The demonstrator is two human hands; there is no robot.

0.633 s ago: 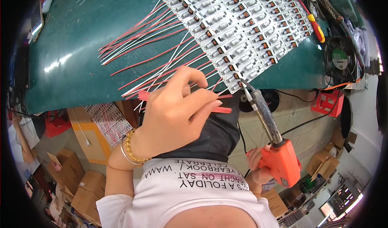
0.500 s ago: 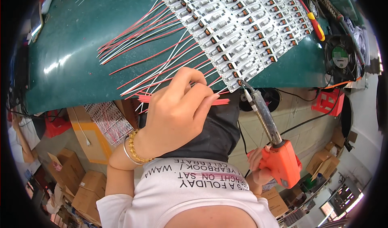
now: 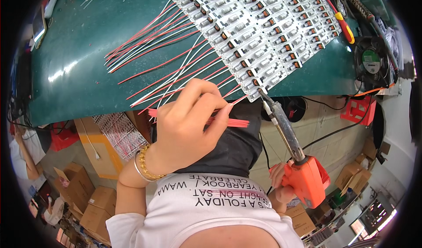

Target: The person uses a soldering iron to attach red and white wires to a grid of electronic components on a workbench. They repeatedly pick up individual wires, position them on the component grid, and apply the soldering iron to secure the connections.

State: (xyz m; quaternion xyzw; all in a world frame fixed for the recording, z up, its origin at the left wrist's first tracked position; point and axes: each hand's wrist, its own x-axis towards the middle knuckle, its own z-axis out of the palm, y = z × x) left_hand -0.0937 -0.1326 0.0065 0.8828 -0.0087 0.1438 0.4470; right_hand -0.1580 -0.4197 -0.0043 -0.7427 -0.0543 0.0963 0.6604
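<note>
Pinching one red wire (image 3: 237,100) between fingertips and clutching a bundle of red wires (image 3: 228,122), the left hand (image 3: 191,125) hovers at the desk's (image 3: 79,67) near edge. The right hand (image 3: 281,184) grips an orange soldering iron (image 3: 290,147), its tip touching the circuit boards (image 3: 263,32).

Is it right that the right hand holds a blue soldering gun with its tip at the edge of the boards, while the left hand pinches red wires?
Not quite: the soldering gun in the right hand is orange, as the head view shows. Its tip is at the edge of the boards, and the left hand pinches red wires.
</note>
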